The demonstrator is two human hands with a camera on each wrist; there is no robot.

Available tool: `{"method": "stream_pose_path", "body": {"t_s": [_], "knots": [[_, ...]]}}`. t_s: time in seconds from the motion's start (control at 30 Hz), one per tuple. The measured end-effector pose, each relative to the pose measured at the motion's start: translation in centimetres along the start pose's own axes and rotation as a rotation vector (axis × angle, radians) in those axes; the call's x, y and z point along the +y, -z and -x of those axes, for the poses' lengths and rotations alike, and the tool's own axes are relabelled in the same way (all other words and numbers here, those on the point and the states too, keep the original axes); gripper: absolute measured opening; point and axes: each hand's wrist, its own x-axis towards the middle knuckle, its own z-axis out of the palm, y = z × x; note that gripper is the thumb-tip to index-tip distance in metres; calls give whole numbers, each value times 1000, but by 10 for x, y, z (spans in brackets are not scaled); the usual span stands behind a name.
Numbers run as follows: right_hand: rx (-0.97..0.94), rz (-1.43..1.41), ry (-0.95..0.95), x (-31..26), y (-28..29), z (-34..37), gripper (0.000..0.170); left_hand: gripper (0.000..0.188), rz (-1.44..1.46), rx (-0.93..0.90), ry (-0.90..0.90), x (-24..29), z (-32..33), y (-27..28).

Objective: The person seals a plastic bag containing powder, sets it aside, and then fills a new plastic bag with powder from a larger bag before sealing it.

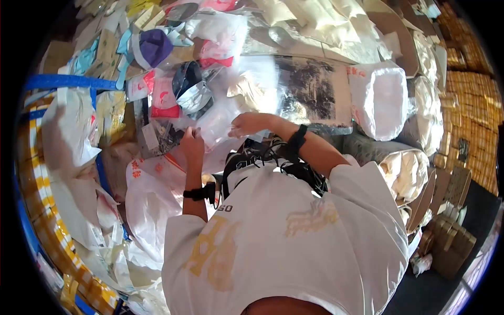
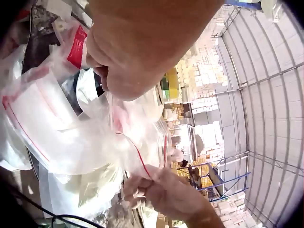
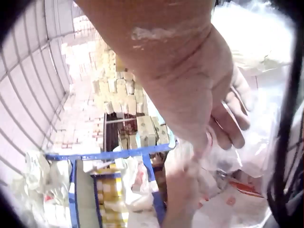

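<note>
A clear plastic zip bag [image 1: 214, 125] with a red seal line is stretched between the two hands. My left hand [image 1: 193, 143] pinches its left side, fingers curled in. On the other side my right hand [image 1: 251, 124] pinches the edge between thumb and fingers. The left wrist view shows the red line of the zip bag [image 2: 137, 149] running to the right hand [image 2: 168, 195]. In the right wrist view, the right hand's [image 3: 204, 95] lower fingers are loosely bent, and the left hand [image 3: 180, 192] is blurred. Clear bags with red print [image 1: 165, 97] lie just beyond.
A purple cap [image 1: 155, 47] and a dark folded item in clear wrap [image 1: 188, 84] lie on the cluttered surface. White sacks [image 1: 152, 194] stand at the left beside a blue frame [image 1: 79, 81]. A large plastic-wrapped package [image 1: 315, 92] lies ahead right, with a white bag [image 1: 386, 100] beside it.
</note>
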Motion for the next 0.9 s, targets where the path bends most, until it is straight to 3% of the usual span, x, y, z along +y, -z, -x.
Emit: {"method": "stream_pose_path", "body": {"t_s": [0.07, 0.1, 0.13, 0.17, 0.2, 0.27, 0.37, 0.47, 0.57, 0.67, 0.77, 0.87, 0.9], "knots": [[127, -58, 250, 46, 8, -34, 39, 16, -4, -1, 80, -22, 6, 4], [340, -133, 123, 63, 10, -46, 47, 16, 45, 33, 92, -38, 8, 3], [556, -71, -21, 81, 15, -56, 75, 15, 94, 67, 104, -58, 11, 2], [618, 281, -264, 76, 29, -63, 107, 15, 139, 101, 116, -66, 15, 5], [646, 178, -430, 90, 33, -81, 125, 17, 159, 123, 158, -73, 21, 7], [624, 51, -594, 93, 42, -100, 132, 22, 194, 169, 238, -72, 29, 22], [617, 98, -643, 97, 41, -122, 121, 25, 301, 165, 321, -66, 40, 38], [617, 169, -490, 102, 36, -132, 102, 27, 350, 91, 398, -74, 42, 41], [637, 278, -384, 123, 24, -148, 83, 33, 515, 140, 217, -81, 35, 23], [663, 383, -378, 124, 14, -156, 70, 36, 349, 133, 148, -66, 23, 15], [627, 466, -435, 109, 17, -157, 75, 37, 365, 133, 177, -62, 9, 6], [723, 267, -414, 110, 25, -159, 72, 37, 365, 45, 243, -59, 0, 2], [738, 248, -453, 112, 30, -161, 83, 38, 329, 68, 192, -57, -3, -1]]}}
